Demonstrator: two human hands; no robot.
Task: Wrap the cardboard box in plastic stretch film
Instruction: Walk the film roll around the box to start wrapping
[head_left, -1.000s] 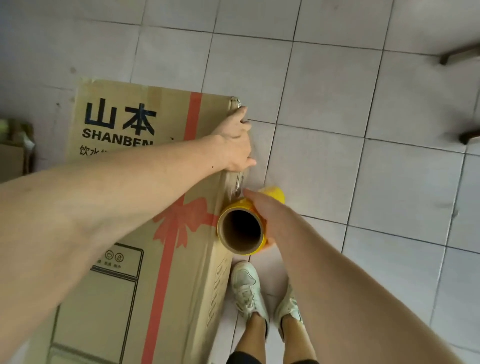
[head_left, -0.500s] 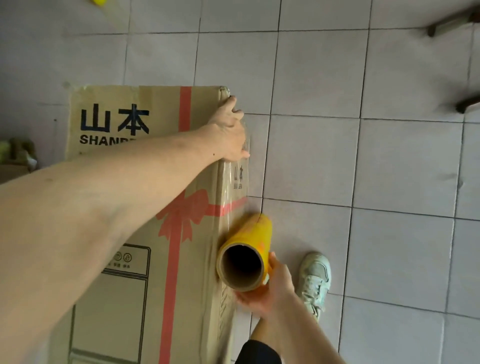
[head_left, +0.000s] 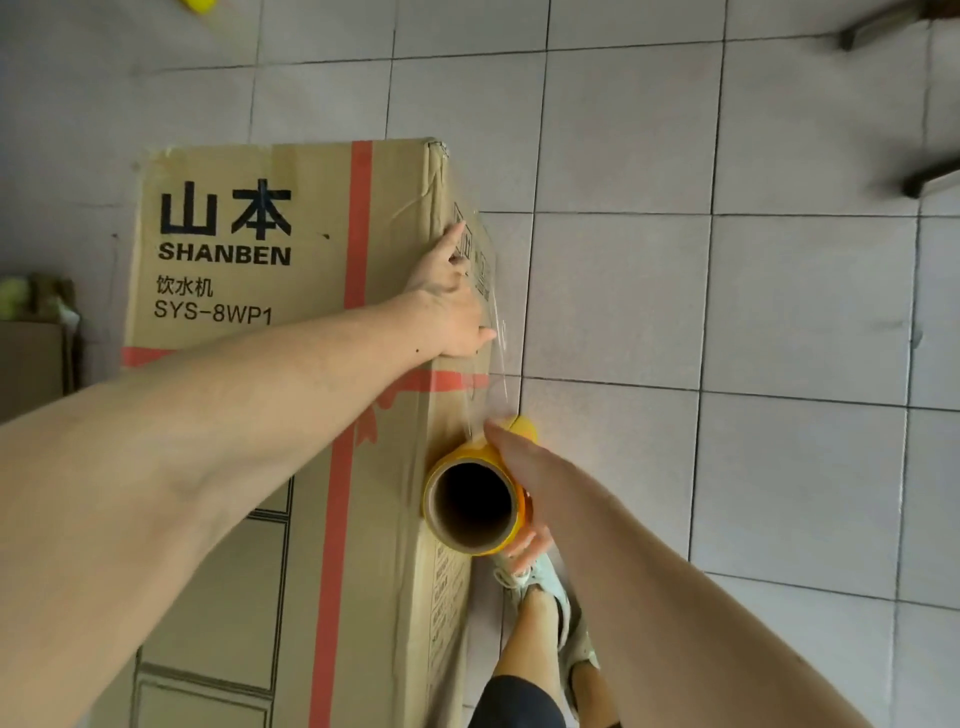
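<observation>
Pinning thin, clingy stretch film (head_left: 493, 332) flat against rigid cardboard box (head_left: 291, 322) edge with left hand (head_left: 451, 306); right hand (head_left: 519, 467) curled round film roll (head_left: 470, 501) — grip roll body, keep tension.

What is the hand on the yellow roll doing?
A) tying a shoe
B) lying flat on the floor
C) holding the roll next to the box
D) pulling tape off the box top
C: the right hand is curled round the yellow roll, which sits against the side of the cardboard box, with clear film stretched up to the left hand.
</observation>
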